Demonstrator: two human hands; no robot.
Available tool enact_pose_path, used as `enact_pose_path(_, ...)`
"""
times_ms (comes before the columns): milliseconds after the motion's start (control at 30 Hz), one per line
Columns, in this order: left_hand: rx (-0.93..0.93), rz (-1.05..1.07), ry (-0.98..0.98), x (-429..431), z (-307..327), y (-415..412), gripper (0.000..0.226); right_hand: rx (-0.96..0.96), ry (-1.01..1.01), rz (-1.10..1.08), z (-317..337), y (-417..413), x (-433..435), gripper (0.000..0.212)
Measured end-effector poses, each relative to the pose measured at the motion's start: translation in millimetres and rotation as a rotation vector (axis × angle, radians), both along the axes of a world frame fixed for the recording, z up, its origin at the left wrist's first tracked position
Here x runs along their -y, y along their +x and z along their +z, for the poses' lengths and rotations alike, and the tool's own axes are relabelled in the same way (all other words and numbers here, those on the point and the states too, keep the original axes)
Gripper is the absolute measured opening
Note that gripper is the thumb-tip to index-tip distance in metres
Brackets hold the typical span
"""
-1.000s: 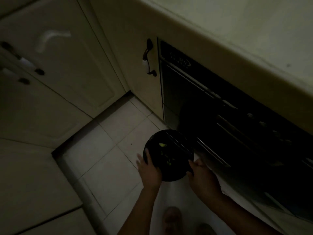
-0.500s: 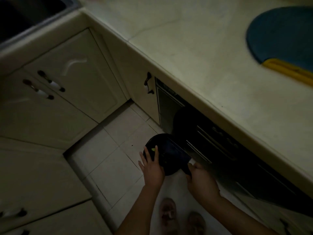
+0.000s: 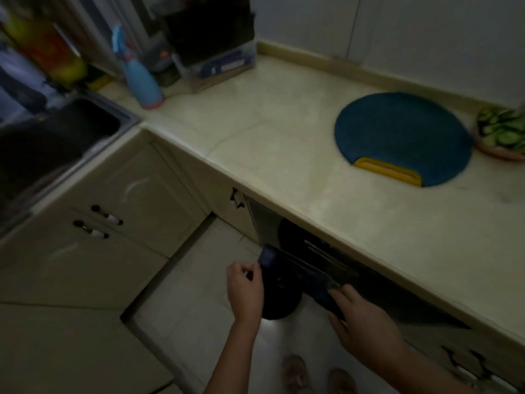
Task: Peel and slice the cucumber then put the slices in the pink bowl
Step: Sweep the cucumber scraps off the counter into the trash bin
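Cucumber slices (image 3: 502, 132) sit piled in the pink bowl (image 3: 500, 151) at the surface's (image 3: 284, 123) far right edge, just beside the round blue cutting board (image 3: 397, 132). Down below the front edge, the left hand (image 3: 245, 285) curls on one end of a dark flat board (image 3: 295, 275), the right hand (image 3: 366, 331) grips the other, over a black bin (image 3: 281, 304) on the floor. The bin's contents are hidden.

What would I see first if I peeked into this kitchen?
The big round blue cutting board with its yellow handle, on the counter. Beside it the pink bowl holds green cucumber slices. Down low the left hand and right hand hold a dark flat thing above a black bin.
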State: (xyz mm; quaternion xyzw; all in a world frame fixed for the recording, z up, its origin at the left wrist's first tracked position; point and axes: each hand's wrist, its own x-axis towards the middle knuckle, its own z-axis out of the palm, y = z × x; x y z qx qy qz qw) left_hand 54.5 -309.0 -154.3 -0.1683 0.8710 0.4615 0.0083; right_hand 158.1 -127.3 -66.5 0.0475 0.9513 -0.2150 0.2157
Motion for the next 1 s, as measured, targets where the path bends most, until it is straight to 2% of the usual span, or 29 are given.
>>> enact_pose_path(133, -0.243, -0.009, 0.032, -16, 69, -38, 0.008, -0.152, 0.022, -0.083, 40, 9, -18, 0.044)
enact_pose_path(300, -0.265, -0.335, 0.064, -84, 123, -84, 0.012, -0.297, 0.032, -0.33, 66, 6, -59, 0.034)
enact_pose_path(433, -0.182, -0.672, -0.1, -158, 140, -109, 0.03, -0.384, 0.106, -0.559, 76, -1, -110, 0.031)
enact_pose_path(567, -0.072, -0.906, -0.257, -226, 147, -130, 0.045, -0.431, 0.161, -0.663, 83, -11, -167, 0.027)
enact_pose_path(700, 0.044, -0.885, -0.435, -280, 146, -151, 0.055, -0.442, 0.179, -0.7, 86, -19, -219, 0.023)
enact_pose_path(900, 0.215, -0.869, -0.56, -328, 143, -190, 0.101, -0.371, 0.194, -0.695, 80, -40, -282, 0.023)
enact_pose_path(1000, 0.28, -0.909, -0.608, -328, 122, -198, 0.115, -0.338, 0.192, -0.674, 73, -53, -304, 0.025)
